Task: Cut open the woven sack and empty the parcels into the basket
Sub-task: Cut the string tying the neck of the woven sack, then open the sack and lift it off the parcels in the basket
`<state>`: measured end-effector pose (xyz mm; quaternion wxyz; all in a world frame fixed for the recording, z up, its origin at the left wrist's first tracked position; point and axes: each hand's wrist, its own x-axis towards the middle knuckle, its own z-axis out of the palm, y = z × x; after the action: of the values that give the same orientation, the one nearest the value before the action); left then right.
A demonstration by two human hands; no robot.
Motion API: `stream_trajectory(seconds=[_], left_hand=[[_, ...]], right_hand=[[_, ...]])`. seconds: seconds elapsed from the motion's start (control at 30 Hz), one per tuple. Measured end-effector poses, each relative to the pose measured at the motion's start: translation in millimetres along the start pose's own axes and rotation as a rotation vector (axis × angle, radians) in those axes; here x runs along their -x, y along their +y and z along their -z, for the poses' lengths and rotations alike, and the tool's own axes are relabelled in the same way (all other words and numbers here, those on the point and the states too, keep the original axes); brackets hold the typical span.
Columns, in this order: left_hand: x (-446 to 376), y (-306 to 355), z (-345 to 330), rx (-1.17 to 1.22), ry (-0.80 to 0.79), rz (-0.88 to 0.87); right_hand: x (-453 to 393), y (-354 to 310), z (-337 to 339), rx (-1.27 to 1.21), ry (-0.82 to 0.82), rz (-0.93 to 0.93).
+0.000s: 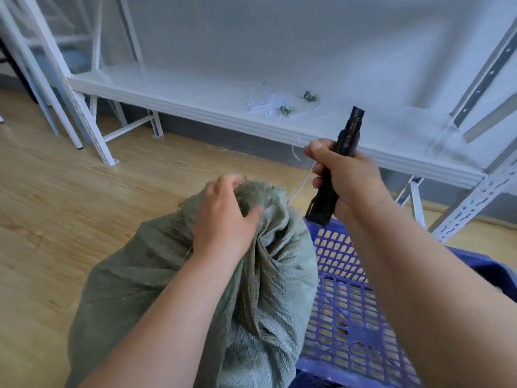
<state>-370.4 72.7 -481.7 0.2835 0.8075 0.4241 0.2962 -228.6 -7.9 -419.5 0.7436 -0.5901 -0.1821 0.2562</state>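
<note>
A grey-green woven sack (156,275) stands on the floor, its bunched mouth at the top. My left hand (223,217) grips the gathered mouth of the sack. My right hand (347,180) is raised to the right of the sack, closed around a black utility knife (340,161), and its fingers also pinch a thin white string (302,183) that runs down to the sack's mouth. A blue plastic lattice basket (344,312) stands right beside the sack, under my right forearm. No parcels are visible.
A white metal shelf (195,107) runs across in front of me at low height, with cut white strings and green fibre scraps (268,106) on it. Its perforated posts stand at left (84,121) and right (470,208). Wood floor lies to the left.
</note>
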Motion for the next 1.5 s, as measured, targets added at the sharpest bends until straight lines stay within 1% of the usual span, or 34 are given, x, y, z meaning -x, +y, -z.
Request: stream_trajectory(seconds=[0.07,0.13,0.2,0.33,0.4,0.47,0.57,0.67,0.73,0.8,0.83,0.9,0.97,1.03,1.1,1.13,1.23,1.27,1.3,1.33,1.4,1.47,1.5], left_hand=[[-18.4,33.7,5.7,0.124,0.015,-0.059],[-37.4,65.8,5.0,0.186,-0.060,-0.110],[-54.9,86.2,-0.7,0.137,-0.078,-0.182],[-79.9,103.0,-13.2,0.006,-0.022,-0.271],[-85.6,108.1,-19.6,-0.016,-0.041,-0.307],[-86.2,109.4,-25.3,-0.011,-0.094,-0.320],[-85.0,103.4,-26.7,0.024,-0.161,-0.250],[-91.6,98.0,-22.5,-0.004,-0.192,-0.163],[-99.4,103.2,-21.1,0.022,-0.202,-0.114],[-107.5,115.1,-20.7,0.092,-0.190,-0.058],[-110.3,120.8,-21.3,0.123,-0.184,-0.030],[-111.4,127.1,-23.8,0.137,-0.181,0.005],[-106.8,125.1,-29.6,0.125,-0.194,0.018],[-97.8,121.3,-37.5,0.139,-0.233,0.027],[-86.1,119.6,-45.9,0.199,-0.322,0.075],[-79.3,120.2,-49.5,0.246,-0.385,0.136],[-59.1,124.5,-57.3,0.382,-0.654,0.347],[-53.7,127.1,-58.5,0.412,-0.724,0.380],[-50.3,128.9,-60.5,0.434,-0.758,0.387],[-48.3,131.0,-62.8,0.459,-0.752,0.382],[-47.4,134.3,-68.8,0.512,-0.661,0.356],[-45.1,137.2,-73.3,0.559,-0.579,0.350],[-42.2,138.4,-75.2,0.580,-0.565,0.356]], right_hand=[[-8.0,-12.2,3.0,-0.052,-0.004,0.007],[-12.7,-19.1,5.2,-0.064,-0.054,-0.005],[-15.8,-23.6,9.4,-0.035,-0.095,-0.017],[-21.3,-33.9,27.4,0.107,-0.140,-0.045],[-24.1,-37.5,35.1,0.188,-0.175,-0.087],[-28.2,-41.2,40.1,0.243,-0.187,-0.141],[-37.4,-43.8,47.7,0.238,-0.148,-0.228],[-56.9,-43.8,44.8,0.312,-0.120,-0.302],[-83.1,-51.0,35.0,0.313,-0.066,-0.242],[-112.1,-65.4,26.3,0.214,0.008,-0.127],[-122.1,-70.6,24.4,0.175,0.035,-0.103],[-127.4,-67.6,24.2,0.189,0.055,-0.155],[-118.9,-47.2,28.1,0.286,0.028,-0.257],[-106.8,-25.2,33.2,0.291,-0.007,-0.338],[-99.6,-10.6,38.8,0.175,0.006,-0.396],[-98.9,-6.5,41.1,0.085,0.019,-0.411],[-96.6,-4.0,46.0,-0.167,0.037,-0.394],[-95.7,-4.9,49.2,-0.185,0.035,-0.381],[-94.4,-5.5,53.7,-0.161,0.031,-0.364],[-93.8,-4.6,57.9,-0.130,0.024,-0.344],[-90.1,-3.3,64.1,-0.076,0.023,-0.340],[-86.5,-0.9,65.6,-0.080,0.041,-0.391],[-83.5,-1.4,65.0,-0.094,0.058,-0.418]])
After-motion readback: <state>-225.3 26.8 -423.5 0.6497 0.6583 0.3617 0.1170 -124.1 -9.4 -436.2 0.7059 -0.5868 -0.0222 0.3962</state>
